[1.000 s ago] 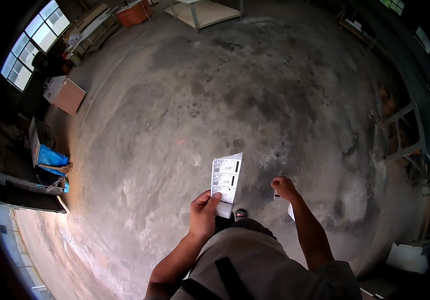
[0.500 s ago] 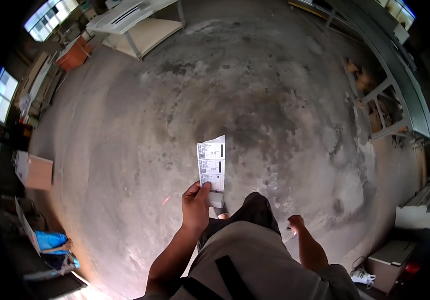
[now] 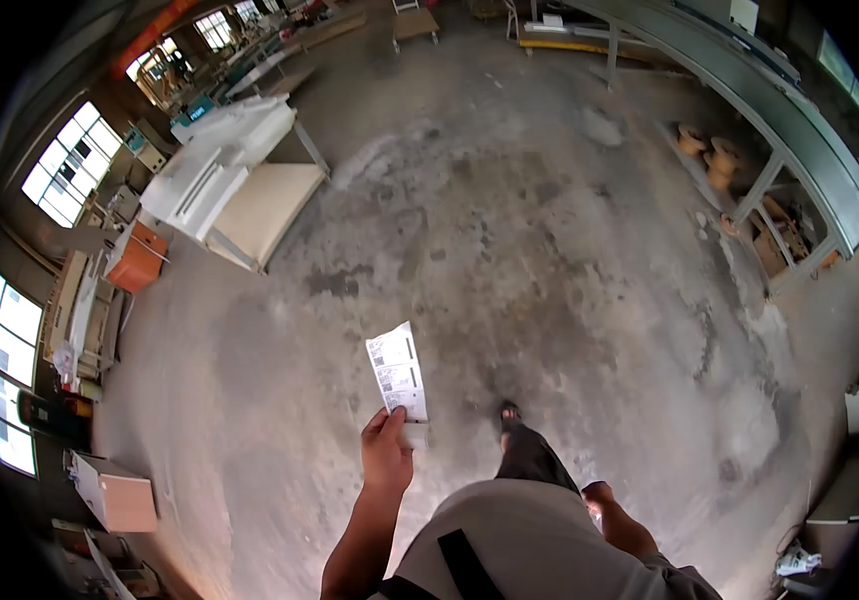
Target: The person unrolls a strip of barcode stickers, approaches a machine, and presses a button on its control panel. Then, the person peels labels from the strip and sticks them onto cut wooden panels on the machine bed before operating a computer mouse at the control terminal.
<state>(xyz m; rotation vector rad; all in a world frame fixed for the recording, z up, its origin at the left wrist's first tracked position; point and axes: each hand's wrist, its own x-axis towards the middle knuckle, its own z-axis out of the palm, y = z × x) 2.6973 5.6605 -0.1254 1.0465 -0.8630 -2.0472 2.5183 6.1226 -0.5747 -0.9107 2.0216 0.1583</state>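
A strip of white printed labels (image 3: 398,368) is pinched between the thumb and fingers of my left hand (image 3: 387,450), in front of my body. Its torn upper end points away from me, and its lower end shows beside the fingers. My right hand (image 3: 598,494) hangs low at my right side, beside my leg. Its fingers are curled, and something small and pale shows just below them, too small to make out. A sandalled foot (image 3: 511,411) is on the concrete floor ahead of my body.
A white-topped table (image 3: 218,165) with a lower shelf stands ahead on the left. A long metal frame bench (image 3: 770,110) runs along the right, with brown spools (image 3: 722,160) near it. Left are an orange box (image 3: 137,258) and a pinkish box (image 3: 128,503). A wheeled board (image 3: 415,26) stands far ahead.
The view has tilted up and swung, bringing the table and bench closer. One foot is now forward. My right hand has dropped lower, and the label strip has stayed in my left hand.
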